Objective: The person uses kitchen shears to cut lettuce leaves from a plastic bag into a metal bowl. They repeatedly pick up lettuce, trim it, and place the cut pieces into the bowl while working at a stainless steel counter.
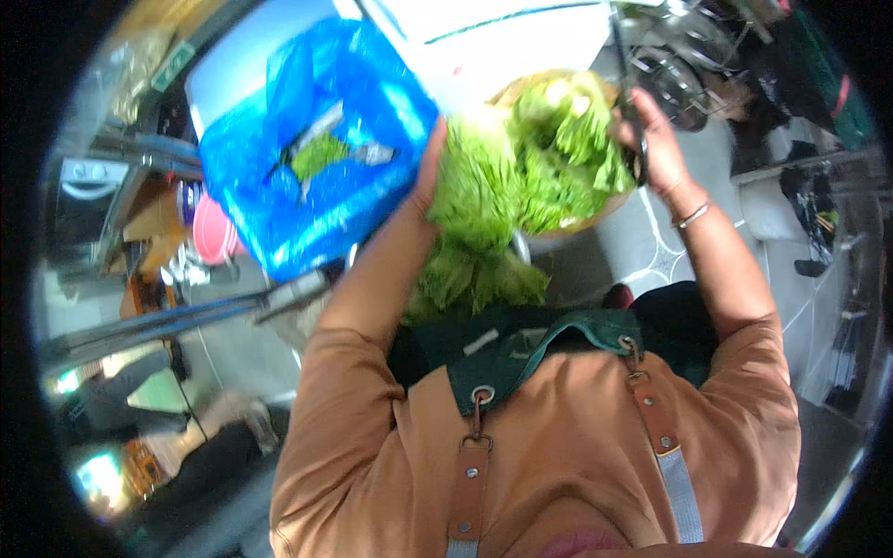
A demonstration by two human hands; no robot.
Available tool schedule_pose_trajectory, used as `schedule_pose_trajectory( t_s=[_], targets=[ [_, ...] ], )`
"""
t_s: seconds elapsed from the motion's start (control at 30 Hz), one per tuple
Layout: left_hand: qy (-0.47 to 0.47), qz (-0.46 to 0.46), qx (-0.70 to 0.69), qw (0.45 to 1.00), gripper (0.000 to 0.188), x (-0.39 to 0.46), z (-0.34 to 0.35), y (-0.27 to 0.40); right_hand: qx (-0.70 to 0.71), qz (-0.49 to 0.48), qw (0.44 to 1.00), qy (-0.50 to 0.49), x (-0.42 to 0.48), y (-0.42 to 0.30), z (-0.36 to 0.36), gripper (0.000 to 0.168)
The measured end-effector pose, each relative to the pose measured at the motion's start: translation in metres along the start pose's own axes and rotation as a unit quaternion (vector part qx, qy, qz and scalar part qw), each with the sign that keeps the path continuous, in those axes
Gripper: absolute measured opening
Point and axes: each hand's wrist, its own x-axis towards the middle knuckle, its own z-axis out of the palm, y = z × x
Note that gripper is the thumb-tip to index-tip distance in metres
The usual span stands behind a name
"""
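Note:
My left hand (430, 164) is against the left side of a head of green lettuce (481, 181), whose loose leaves hang down toward my apron. Its fingers are mostly hidden behind the leaves. To the right, more leafy lettuce (568, 153) fills a round tan basket (506, 91). My right hand (659, 143) is at the basket's right side, around a long dark tool (636, 150), seemingly a knife or scissors; blur hides which. Left of my left hand is a blue plastic bag (314, 230), spread open as a liner, with a green leaf scrap (319, 157) and clear plastic inside.
A bright white surface (516, 35) lies beyond the lettuce. Lower left are a pink tub (213, 230) and a metal rail (153, 324). Metal wire ware (670, 77) is at upper right. Grey tiled floor (659, 237) shows below my right arm.

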Motion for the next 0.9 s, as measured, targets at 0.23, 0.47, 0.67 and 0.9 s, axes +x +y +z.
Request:
schedule_pose_trajectory(
  t_s=[0.23, 0.47, 0.67, 0.9],
  targets=[
    [0.161, -0.088, 0.347, 0.92, 0.059, -0.119, -0.035, 0.058, -0.144, 0.044, 0.987, -0.049, -0.001, 0.022, 0.005, 0.049],
    [0.013, -0.101, 0.821, 0.561, 0.073, -0.178, -0.103, 0.041, -0.155, 0.065, 0.983, -0.07, 0.0, 0.036, 0.029, 0.047],
    [0.278, 0.117, 0.772, 0.559, 0.02, -0.118, -0.14, 0.184, -0.146, 0.152, 0.976, -0.051, -0.018, 0.026, 0.033, 0.046],
    [0.068, 0.089, 0.988, 0.107, 0.027, -0.055, -0.319, 0.236, -0.169, 0.154, 0.972, -0.055, -0.037, 0.039, 0.032, 0.043]
  ],
)
